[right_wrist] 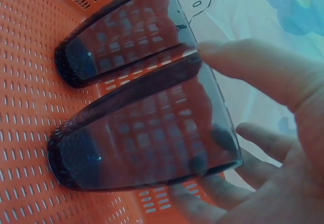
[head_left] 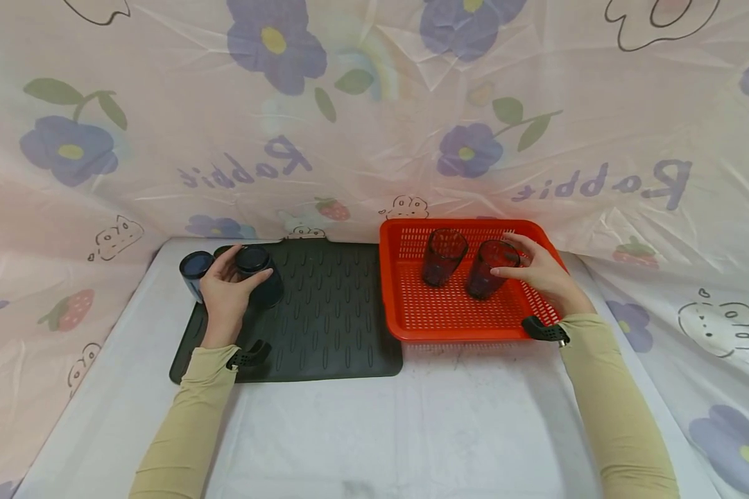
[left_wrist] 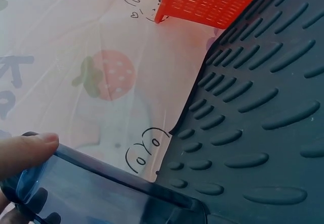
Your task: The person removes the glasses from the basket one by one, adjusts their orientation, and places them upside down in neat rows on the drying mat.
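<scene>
On the left, my left hand (head_left: 225,294) grips a dark blue-tinted drinking glass (head_left: 267,287) near its rim. In the left wrist view the thumb (left_wrist: 30,150) lies on the rim of that glass (left_wrist: 116,188), with fingertips on its other side. Beside it stands another tinted glass (head_left: 193,274), and the rim of a further one shows partly behind the hand. My right hand (head_left: 546,277) holds a tinted glass (head_left: 489,274) inside the red basket (head_left: 390,305), thumb and fingers around its rim. A second glass (right_wrist: 121,37) stands close beside that one.
A dark ridged drying mat (head_left: 331,326) lies left of the basket on a white-covered table (head_left: 374,436). Patterned cloth (head_left: 362,159) hangs behind and at both sides. The basket has raised perforated walls.
</scene>
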`<state>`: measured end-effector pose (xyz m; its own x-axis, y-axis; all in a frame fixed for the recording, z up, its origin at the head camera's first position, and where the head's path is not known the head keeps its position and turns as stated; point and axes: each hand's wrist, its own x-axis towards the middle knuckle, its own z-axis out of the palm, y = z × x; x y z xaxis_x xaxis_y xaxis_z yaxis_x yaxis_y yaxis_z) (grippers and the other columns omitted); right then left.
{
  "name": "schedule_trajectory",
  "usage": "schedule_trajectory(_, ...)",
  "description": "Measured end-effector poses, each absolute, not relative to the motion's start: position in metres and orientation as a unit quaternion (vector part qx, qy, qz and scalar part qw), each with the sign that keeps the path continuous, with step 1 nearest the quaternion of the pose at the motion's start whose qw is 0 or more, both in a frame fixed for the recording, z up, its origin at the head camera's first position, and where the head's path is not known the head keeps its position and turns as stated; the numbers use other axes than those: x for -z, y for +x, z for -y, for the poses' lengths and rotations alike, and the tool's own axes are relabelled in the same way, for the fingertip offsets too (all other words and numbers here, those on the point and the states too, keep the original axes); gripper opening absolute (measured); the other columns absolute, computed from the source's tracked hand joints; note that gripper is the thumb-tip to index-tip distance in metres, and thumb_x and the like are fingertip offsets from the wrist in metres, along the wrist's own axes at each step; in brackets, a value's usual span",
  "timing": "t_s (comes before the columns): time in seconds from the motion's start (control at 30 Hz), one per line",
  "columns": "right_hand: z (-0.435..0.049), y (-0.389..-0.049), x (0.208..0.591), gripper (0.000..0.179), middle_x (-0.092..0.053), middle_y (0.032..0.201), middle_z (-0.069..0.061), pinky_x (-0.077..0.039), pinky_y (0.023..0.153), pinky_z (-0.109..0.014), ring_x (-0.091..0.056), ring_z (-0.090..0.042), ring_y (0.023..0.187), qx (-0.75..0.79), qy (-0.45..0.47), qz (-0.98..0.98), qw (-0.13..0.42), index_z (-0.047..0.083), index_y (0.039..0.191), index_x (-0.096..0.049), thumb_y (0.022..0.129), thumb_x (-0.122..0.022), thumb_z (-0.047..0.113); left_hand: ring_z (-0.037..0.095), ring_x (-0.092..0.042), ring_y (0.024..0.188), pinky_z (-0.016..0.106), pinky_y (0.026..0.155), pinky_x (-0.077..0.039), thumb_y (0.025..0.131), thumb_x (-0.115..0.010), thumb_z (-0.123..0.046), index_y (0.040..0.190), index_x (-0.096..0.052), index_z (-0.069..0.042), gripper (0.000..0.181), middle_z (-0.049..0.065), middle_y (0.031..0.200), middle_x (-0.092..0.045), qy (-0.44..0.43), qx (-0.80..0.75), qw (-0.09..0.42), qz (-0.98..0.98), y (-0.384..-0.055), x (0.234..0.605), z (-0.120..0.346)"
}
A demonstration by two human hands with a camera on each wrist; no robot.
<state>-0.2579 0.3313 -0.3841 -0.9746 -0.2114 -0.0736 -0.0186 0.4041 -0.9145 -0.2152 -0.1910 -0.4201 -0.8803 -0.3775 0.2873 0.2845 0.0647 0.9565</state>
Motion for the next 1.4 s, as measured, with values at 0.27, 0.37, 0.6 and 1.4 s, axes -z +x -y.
schedule_trajectory(0.27,-0.332,-0.261,0.386,0.089,-0.018,0.155,-0.016,-0.026,0.107,-0.058,-0.023,-0.039,0.137,0.529,-0.053,-0.841,0.104,0.009,0.154,-0.016,0.085,-0.074,0.009,0.02,-0.058,0.108,0.026,0.089,-0.048,0.067,-0.082,0.011,0.128,-0.061,-0.009,0.068,0.018,0.122,-0.059,0.039,0.672,0.244,0.698,-0.215,0.421,0.193)
schedule_trajectory(0.37,-0.333,-0.261,0.386,0.09,-0.018,0.155,-0.015,-0.027,0.106,-0.057,-0.025,-0.038,0.137,0.527,-0.051,-0.842,0.106,0.01,0.154,-0.016,0.085,-0.074,0.008,0.024,-0.058,0.109,0.029,0.091,-0.048,0.069,-0.081,0.01,0.129,-0.06,-0.007,0.066,0.019,0.123,-0.058,0.038,0.659,0.242,0.711,-0.213,0.418,0.19)
schedule_trajectory(0.6,-0.333,-0.261,0.384,0.091,-0.019,0.154,-0.017,-0.033,0.104,-0.052,-0.031,-0.038,0.133,0.517,-0.054,-0.847,0.11,0.009,0.154,-0.015,0.084,-0.075,0.008,0.029,-0.054,0.116,0.04,0.098,-0.044,0.074,-0.079,0.006,0.133,-0.055,-0.003,0.064,0.02,0.127,-0.056,0.039,0.631,0.22,0.743,-0.208,0.411,0.189)
schedule_trajectory(1.4,-0.33,-0.26,0.382,0.088,-0.039,0.14,-0.022,-0.044,0.084,-0.02,-0.044,-0.038,0.117,0.49,-0.061,-0.862,0.117,0.005,0.151,-0.021,0.083,-0.076,0.009,0.026,-0.045,0.128,0.041,0.105,-0.037,0.085,-0.075,-0.021,0.143,-0.047,-0.016,0.064,0.012,0.142,-0.046,0.058,0.631,0.115,0.765,-0.219,0.423,0.215)
